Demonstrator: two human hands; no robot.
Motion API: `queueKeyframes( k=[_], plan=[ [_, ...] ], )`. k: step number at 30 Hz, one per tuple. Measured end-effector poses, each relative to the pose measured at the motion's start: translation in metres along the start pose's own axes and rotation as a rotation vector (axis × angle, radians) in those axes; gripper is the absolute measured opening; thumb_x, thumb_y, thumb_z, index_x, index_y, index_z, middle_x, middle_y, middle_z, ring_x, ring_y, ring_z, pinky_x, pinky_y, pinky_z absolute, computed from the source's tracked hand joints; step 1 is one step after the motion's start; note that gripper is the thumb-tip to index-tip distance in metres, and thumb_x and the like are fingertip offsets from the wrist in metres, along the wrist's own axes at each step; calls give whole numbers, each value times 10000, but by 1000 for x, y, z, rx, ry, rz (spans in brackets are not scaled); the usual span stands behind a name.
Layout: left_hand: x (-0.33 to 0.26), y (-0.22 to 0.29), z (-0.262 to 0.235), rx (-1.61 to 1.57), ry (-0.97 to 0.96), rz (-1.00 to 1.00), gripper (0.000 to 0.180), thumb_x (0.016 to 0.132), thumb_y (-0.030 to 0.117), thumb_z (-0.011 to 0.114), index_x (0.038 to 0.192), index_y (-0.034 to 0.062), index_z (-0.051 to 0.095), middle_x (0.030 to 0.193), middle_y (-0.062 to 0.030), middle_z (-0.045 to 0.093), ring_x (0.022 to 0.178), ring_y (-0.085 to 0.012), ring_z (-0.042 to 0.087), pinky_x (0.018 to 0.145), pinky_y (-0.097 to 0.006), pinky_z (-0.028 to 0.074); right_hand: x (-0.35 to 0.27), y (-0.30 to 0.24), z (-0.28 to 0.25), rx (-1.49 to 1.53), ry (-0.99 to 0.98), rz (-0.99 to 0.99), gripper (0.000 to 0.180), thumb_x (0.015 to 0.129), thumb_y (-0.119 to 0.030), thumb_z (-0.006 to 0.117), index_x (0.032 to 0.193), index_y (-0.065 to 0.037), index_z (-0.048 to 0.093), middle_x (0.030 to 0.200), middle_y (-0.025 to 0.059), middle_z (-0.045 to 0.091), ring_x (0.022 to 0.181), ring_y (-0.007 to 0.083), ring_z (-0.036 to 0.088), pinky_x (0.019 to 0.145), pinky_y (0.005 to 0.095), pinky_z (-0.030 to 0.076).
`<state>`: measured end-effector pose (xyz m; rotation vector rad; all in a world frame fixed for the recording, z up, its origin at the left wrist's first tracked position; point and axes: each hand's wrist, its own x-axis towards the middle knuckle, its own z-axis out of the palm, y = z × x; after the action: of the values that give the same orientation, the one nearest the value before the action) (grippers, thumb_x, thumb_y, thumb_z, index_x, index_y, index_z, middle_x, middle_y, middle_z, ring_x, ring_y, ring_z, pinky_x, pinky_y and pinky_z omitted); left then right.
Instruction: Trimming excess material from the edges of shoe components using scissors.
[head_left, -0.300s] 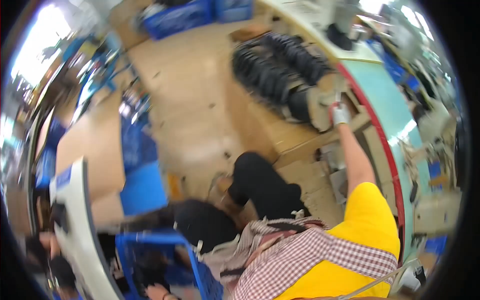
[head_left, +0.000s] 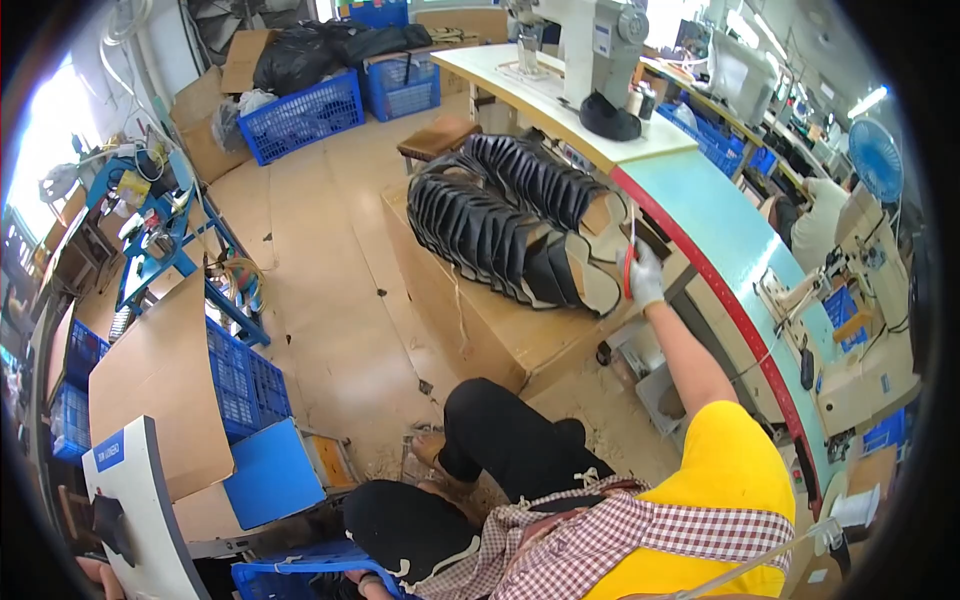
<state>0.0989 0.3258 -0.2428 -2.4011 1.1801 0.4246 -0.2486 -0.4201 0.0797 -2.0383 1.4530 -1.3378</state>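
My right hand [head_left: 646,278], in a white glove, is closed around red-handled scissors [head_left: 629,272] with the blades pointing up and away. It is next to the near end of two long rows of black shoe pieces [head_left: 490,240] with tan linings. These overlap one another on a cardboard-covered box [head_left: 480,320]. My left hand [head_left: 372,586] is low at the bottom edge, by the rim of a blue plastic basket [head_left: 300,570]. The rim hides most of its fingers, so I cannot tell what they hold.
A white-topped table with a sewing machine [head_left: 605,50] stands beyond the rows; a red-edged turquoise bench [head_left: 735,220] curves along the right. Blue crates [head_left: 300,120] stand at the back. Left are a cardboard sheet [head_left: 160,390] and a white machine [head_left: 140,500]. Another person's arm [head_left: 100,575] shows at lower left.
The view has shifted and sharpened from a blur. My left hand, earlier farther left over the basket, is now by its rim. The scissors remain in my right hand beside the black pieces.
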Motion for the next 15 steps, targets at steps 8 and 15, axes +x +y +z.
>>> queueKeyframes(
  k=[8, 15],
  plan=[
    [-59, -33, 2, -488, 327, -612, 464, 777, 373, 661, 1107, 47, 635, 1109, -211, 615, 1023, -334, 583, 896, -427, 462, -107, -151, 163, 113, -207, -42, 549, 752, -290, 719, 1208, -59, 520, 989, 171, 630, 894, 311, 619, 827, 361, 473],
    [-101, -34, 16, -914, 654, -955, 630, 711, 441, 729, 1207, 71, 611, 1225, -206, 580, 1122, -277, 564, 962, -444, 439, -79, -153, 206, 410, -70, 91, 550, 737, -145, 729, 1238, -42, 529, 1067, 77, 611, 985, 177, 585, 894, 287, 446]
  ],
)
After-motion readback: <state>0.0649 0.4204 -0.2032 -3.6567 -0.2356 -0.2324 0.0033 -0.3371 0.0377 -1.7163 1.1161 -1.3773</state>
